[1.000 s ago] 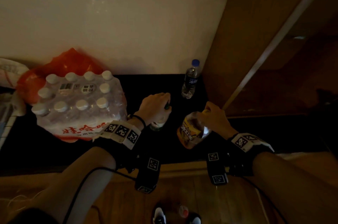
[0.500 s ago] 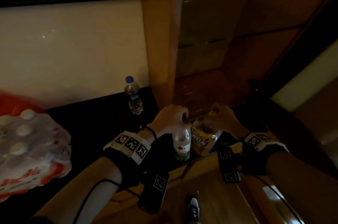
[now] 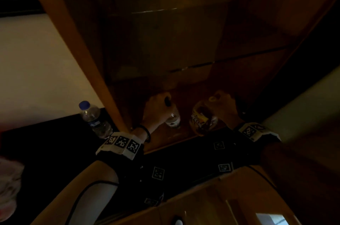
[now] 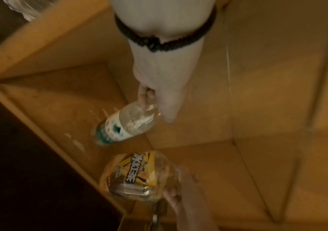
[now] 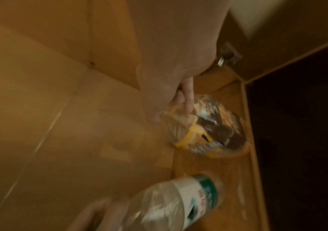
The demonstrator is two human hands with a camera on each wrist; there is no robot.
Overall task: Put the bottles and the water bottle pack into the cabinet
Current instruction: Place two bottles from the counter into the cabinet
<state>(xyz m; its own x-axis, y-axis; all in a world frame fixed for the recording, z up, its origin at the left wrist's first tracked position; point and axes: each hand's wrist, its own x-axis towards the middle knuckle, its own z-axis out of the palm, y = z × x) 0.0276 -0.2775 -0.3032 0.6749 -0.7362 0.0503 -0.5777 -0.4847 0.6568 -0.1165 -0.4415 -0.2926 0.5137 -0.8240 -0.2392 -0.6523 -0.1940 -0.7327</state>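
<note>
My left hand (image 3: 158,107) grips the neck of a clear water bottle with a green-and-white label (image 4: 125,125), held inside the wooden cabinet (image 3: 165,44) just above its floor. My right hand (image 3: 222,103) grips the top of a yellow-labelled tea bottle (image 3: 202,120) beside it, near the cabinet's front lip. Both bottles show again in the right wrist view: tea bottle (image 5: 208,129), water bottle (image 5: 180,201). A blue-capped water bottle (image 3: 93,120) stands on the black counter left of the cabinet. The water bottle pack (image 3: 9,186) lies at the far left edge.
The cabinet's left side panel (image 3: 81,44) rises between the counter bottle and my left hand. A shelf edge (image 3: 193,66) crosses the cabinet's back higher up. The black counter (image 3: 46,147) runs left to the pale wall. A metal hinge (image 5: 228,54) sits on the cabinet's right side.
Both hands have carried their bottles from the counter's front edge forward into the cabinet. The view has swung right and up, so the pack has slid to the left edge.
</note>
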